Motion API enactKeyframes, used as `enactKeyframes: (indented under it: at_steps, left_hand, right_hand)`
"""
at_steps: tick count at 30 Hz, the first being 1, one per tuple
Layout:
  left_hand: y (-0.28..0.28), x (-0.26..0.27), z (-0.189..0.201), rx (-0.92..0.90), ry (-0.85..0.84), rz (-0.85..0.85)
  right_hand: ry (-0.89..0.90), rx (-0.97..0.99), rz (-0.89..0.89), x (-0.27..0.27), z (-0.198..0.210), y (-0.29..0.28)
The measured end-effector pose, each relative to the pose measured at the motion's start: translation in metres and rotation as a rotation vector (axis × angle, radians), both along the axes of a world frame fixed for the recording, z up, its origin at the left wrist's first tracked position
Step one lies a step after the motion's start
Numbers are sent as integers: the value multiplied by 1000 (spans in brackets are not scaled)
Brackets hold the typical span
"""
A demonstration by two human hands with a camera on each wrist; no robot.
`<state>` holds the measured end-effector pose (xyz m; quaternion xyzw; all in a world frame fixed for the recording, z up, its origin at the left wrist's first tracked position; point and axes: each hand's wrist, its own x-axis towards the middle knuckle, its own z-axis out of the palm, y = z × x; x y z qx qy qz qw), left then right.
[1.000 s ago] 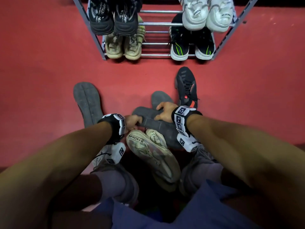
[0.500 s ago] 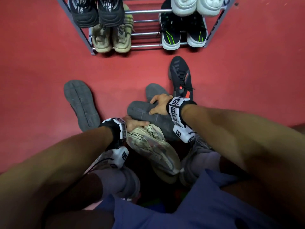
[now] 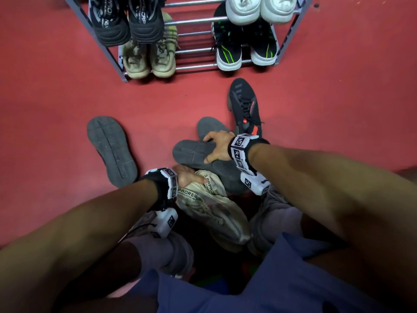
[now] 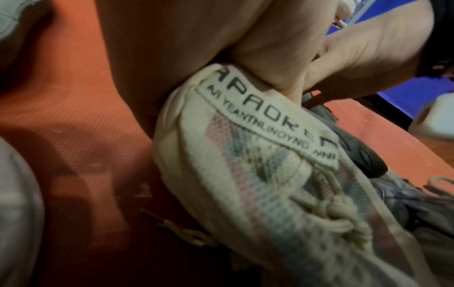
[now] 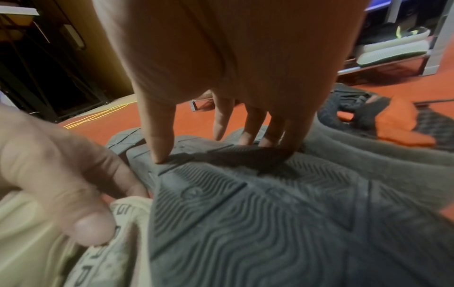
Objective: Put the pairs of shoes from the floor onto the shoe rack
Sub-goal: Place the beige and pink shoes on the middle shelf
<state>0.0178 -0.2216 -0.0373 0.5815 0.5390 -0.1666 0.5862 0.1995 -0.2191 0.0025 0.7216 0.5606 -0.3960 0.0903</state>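
Note:
My left hand [image 3: 190, 178] grips the heel collars of a cream pair of shoes [image 3: 212, 211] lying between my feet; the left wrist view shows the fingers [image 4: 275, 64] tucked into the collar of a cream shoe [image 4: 245, 174]. My right hand [image 3: 216, 145] holds an overturned grey shoe [image 3: 191, 152], thumb on its ridged sole [image 5: 245, 213] and fingers [image 5: 248, 126] hooked over the far edge. A second grey shoe [image 3: 208, 125] lies just beyond it. The metal shoe rack [image 3: 194, 19] stands ahead with several pairs on it.
Another overturned grey shoe [image 3: 110, 147] lies on the red floor to the left. A dark shoe with orange trim [image 3: 244, 107] lies to the right of my right hand, toe toward the rack. My socked feet [image 3: 167, 251] flank the cream pair.
My left hand has moved off the end of the grey sole and onto the heels of the cream pair. The right hand has stayed on the grey shoe.

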Motion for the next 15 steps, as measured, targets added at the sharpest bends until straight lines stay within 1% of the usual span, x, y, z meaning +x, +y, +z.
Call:
enactKeyframes:
  at_steps: [3,4,5,7,10,12,15]
  left_hand:
    - [-4,-3,4,69,27,-24]
    - [-5,-4,3,107,35,-8]
    - [-4,-4,5,142,50,42]
    - [2,-4,15,203,8,159]
    - [23,-3,34,284,-95,273]
    - [39,-3,51,338,-135,286]
    - [59,-4,67,381,-179,278]
  right_hand:
    - [21,-10,32,4,0,1]
    - [54,-18,21,6,-1,2]
    - [103,-20,-5,8,0,3]
    - [200,15,-86,11,1,6]
    - [289,169,-211,11,8,12]
    - [341,226,-280,10,18,15]
    - [433,209,-358,10,29,17]
